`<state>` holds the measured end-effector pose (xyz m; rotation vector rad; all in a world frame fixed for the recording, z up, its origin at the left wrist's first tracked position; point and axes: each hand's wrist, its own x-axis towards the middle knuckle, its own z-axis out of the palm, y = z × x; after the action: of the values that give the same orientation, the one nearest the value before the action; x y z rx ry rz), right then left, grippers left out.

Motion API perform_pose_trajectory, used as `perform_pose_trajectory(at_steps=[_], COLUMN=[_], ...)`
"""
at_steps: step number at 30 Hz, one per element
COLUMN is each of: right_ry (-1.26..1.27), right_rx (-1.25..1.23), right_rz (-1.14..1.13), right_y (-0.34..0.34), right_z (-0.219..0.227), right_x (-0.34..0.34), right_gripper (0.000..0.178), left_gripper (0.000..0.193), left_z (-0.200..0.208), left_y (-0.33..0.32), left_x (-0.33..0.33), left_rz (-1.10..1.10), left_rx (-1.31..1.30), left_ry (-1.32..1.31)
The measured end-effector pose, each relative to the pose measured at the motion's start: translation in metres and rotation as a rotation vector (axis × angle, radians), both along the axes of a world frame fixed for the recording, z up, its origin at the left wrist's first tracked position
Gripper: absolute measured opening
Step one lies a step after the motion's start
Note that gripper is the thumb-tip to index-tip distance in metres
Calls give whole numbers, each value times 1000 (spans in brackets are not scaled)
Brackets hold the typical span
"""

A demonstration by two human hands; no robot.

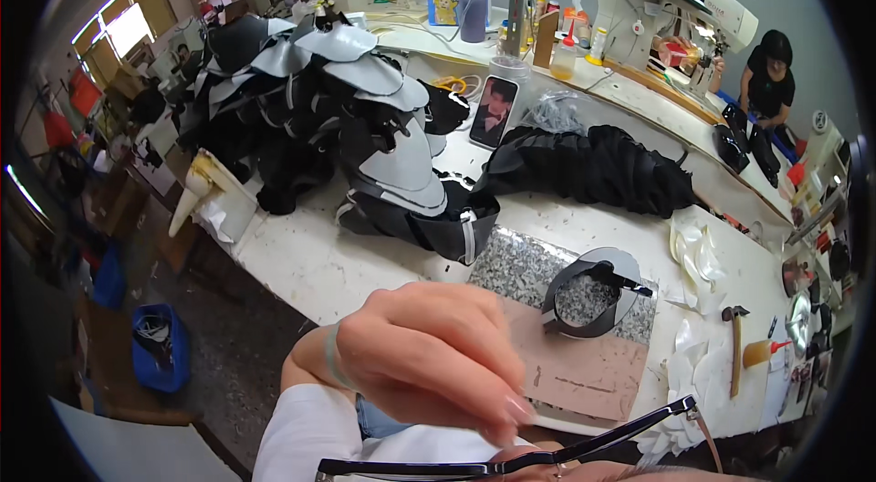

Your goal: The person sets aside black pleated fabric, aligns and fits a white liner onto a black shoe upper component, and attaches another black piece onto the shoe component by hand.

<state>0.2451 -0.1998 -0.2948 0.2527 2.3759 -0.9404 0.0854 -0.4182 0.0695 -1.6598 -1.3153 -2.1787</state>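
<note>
The fingers (484, 391) of the left hand (411, 354) are curled, their tips drawn together; whether anything is pinched there cannot be told. Black-framed glasses (630, 431) are seen just below them. Beyond, a ring-shaped grey and black piece (622, 264) is set on a speckled slab (511, 265) on the worktop (306, 274). Farther off, similar pieces (401, 170) are heaped, and a phone (494, 112) is propped near a black bundle (593, 167).

The left hand (429, 363) is raised, its back turned up, the fingers (456, 382) bent and held close together, their tips angled down to the right; the wrist (313, 359) bends above a forearm (306, 436) sleeved in white; whether the tips pinch together is hard to tell
</note>
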Motion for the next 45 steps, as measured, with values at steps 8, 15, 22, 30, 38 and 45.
perform_pose_trajectory(at_steps=[8,15,22,30,38,45], right_ry=[29,81,345,975,1087,1067], right_rx=[9,-177,-505,-258,-361,-54], right_rz=[133,323,328,-223,-119,-309], right_y=[-26,-81,-74,-16,-23,-3], right_z=[-17,13,165,222,228,232], right_x=[12,27,44,32,62,10], right_gripper=[45,45,41,18,15,21], left_gripper=[14,16,19,11,9,13], left_z=[10,-15,-114,-70,-32,-23], left_y=[-37,-77,-70,-158,-128,-116], left_x=[30,91,104,183,224,198], left_rz=[-35,108,340,506,604,421], left_rx=[144,356,-95,513,709,1048], left_ry=[352,148,-713,456,761,183])
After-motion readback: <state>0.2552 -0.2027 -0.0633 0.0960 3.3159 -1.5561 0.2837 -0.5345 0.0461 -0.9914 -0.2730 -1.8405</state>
